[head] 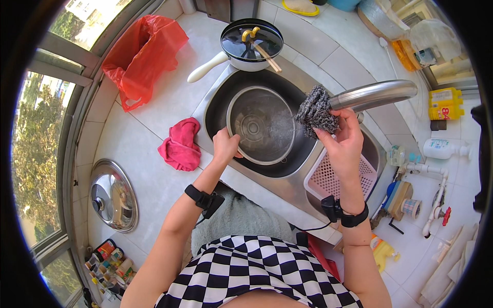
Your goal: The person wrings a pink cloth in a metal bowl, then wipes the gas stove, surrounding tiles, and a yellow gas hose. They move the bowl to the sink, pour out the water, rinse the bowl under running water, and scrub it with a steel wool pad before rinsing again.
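Observation:
My left hand (226, 144) grips the near left rim of a round metal pot (261, 154) that stands in the dark sink basin (215, 104). Clear water lies in the pot, frothy with bubbles on its right side. In my right hand (342, 140) is a grey scouring pad (317, 111), pinched between thumb and fingers just under the mouth of the steel faucet (373, 92). The pad hides the faucet's outlet. Beneath that hand, a pink perforated basket (321, 175) sits in the second basin.
A lidded saucepan (250, 42) with chopsticks (271, 61) on top stands behind the sink, its handle pointing left. On the left counter lie a pink cloth (181, 144), a red plastic bag (146, 57) and a glass lid (114, 196). Bottles (443, 148) stand at right.

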The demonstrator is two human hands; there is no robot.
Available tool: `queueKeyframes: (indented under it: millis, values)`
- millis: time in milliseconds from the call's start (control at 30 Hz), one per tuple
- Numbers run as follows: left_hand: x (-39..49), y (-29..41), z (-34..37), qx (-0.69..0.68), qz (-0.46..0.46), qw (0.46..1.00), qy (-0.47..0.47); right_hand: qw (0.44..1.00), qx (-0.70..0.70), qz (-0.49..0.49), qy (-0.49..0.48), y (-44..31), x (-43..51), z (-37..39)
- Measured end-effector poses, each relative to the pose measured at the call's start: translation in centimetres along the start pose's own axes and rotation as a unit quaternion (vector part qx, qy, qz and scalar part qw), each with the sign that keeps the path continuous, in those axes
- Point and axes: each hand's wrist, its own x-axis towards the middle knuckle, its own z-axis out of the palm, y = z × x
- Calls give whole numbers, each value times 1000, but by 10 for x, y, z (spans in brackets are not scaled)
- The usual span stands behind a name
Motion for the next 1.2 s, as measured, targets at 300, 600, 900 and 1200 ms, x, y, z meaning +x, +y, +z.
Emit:
queueKeyframes:
  millis: [300,600,900,1200]
  values:
    - [3,-3,2,-7,-8,1000,5,996,-81,-23,22,2,0,-1]
    - [41,-22,10,-14,-75,996,-36,995,-95,25,19,33,-1,-6]
    - [81,-45,13,-31,-142,984,-105,997,-43,61,23,59,-6,-8]
    - [85,-44,7,134,-111,975,-141,973,-209,-83,-40,9,-7,10]
